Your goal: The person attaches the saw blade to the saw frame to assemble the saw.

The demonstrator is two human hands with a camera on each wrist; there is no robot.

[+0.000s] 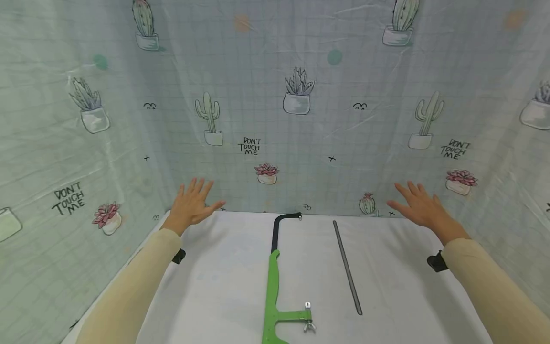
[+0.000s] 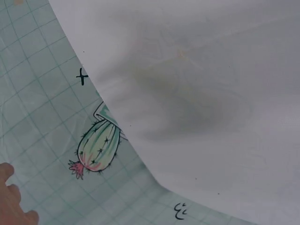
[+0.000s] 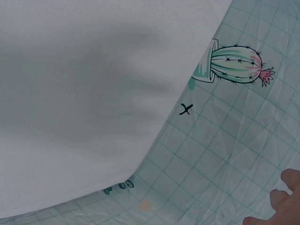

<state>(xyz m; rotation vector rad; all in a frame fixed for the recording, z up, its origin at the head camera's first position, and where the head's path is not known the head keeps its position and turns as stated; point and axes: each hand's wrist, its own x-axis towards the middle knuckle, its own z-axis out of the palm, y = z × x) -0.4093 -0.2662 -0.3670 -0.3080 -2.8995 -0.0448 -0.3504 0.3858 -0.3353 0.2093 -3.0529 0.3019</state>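
Note:
A hacksaw frame [image 1: 271, 286] with a green handle part, a black curved front arm and a silver wing nut lies on the white table in the head view. To its right lies a thin grey hacksaw blade [image 1: 347, 267], apart from the frame. My left hand [image 1: 192, 204] is raised over the table's far left, fingers spread and holding nothing. Over the far right, my right hand [image 1: 417, 206] is held up the same way, also with nothing in it. Only fingertips [image 2: 14, 199] of the left hand and fingertips [image 3: 281, 199] of the right show in the wrist views.
A curtain [image 1: 301, 129] printed with potted cacti hangs behind the table and along both sides. The white table [image 1: 232, 277] ends at the curtain's foot. Shadows of the hands fall on its surface. Black bands [image 1: 179, 256] show at both wrists.

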